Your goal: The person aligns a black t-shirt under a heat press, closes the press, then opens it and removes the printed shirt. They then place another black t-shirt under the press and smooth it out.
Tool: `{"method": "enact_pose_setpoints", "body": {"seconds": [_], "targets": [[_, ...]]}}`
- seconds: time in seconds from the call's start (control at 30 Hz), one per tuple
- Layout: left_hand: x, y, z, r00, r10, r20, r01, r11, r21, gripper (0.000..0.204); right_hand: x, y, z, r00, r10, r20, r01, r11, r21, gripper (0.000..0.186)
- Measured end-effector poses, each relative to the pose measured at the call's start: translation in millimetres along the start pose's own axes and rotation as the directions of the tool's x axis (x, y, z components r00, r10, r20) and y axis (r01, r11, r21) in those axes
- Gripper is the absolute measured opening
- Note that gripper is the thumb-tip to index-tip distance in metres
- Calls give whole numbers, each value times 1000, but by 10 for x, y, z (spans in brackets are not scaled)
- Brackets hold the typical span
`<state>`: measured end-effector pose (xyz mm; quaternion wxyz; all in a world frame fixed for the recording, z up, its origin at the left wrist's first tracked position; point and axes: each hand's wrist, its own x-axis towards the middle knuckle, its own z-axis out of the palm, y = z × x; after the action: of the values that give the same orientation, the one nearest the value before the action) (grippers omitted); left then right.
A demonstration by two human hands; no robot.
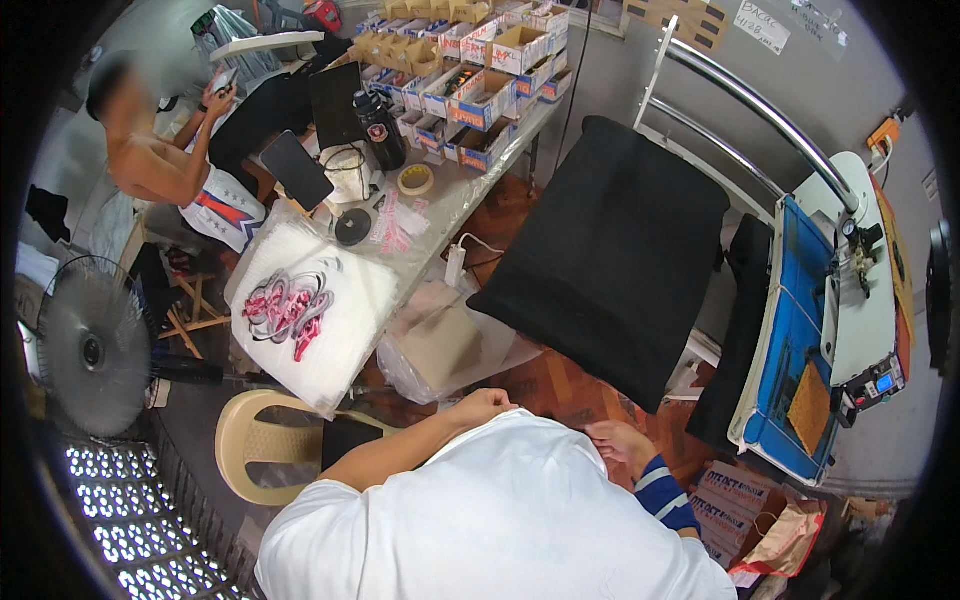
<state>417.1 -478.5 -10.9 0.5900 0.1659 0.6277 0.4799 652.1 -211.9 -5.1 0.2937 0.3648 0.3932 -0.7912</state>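
Observation:
A large white T-shirt [500, 510] fills the lower middle of the view and covers most of my body. My left hand [488, 404] is closed in a pinch at its upper edge, with the bare forearm reaching in from the left. On the other side, my right hand [622, 440] has its fingers curled by the shirt's right edge; the cloth partly hides them. A blue and white striped band [665, 497] circles that forearm.
A black-covered flat platen [610, 250] stands ahead, beside a press with blue bed [785, 300]. Left are a table [440, 235] with a printed white sheet [350, 345], a beige chair [235, 440] and a fan [92, 350]. A seated person [165, 165] holds a phone.

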Motion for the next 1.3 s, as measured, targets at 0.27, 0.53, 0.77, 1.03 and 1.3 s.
{"method": "enact_pose_setpoints", "body": {"seconds": [0.27, 0.53, 0.77, 1.03, 1.3], "targets": [[88, -93, -5, 993, -115, 11, 115, 993, 0, 26, -22, 234, -461, 996, -64, -60, 79, 953, 292, 36], [46, 66, -74, 997, -18, 78, -1, 973, 232, 26, 183, 382, -314, 977, -83, -198, 160, 897, 412, 34], [-69, 470, -185, 965, -165, 203, 48, 875, 481, 41, -44, 733, -109, 968, -65, -242, 115, 974, 197, 20], [-280, 559, -182, 956, -211, 204, 58, 818, 573, 41, 223, 701, 159, 891, -181, -417, 386, 787, 482, 13], [-248, 356, -109, 945, -134, 299, -49, 845, 532, 41, 225, 374, 178, 826, -226, -516, 504, 706, 498, 18]]}}
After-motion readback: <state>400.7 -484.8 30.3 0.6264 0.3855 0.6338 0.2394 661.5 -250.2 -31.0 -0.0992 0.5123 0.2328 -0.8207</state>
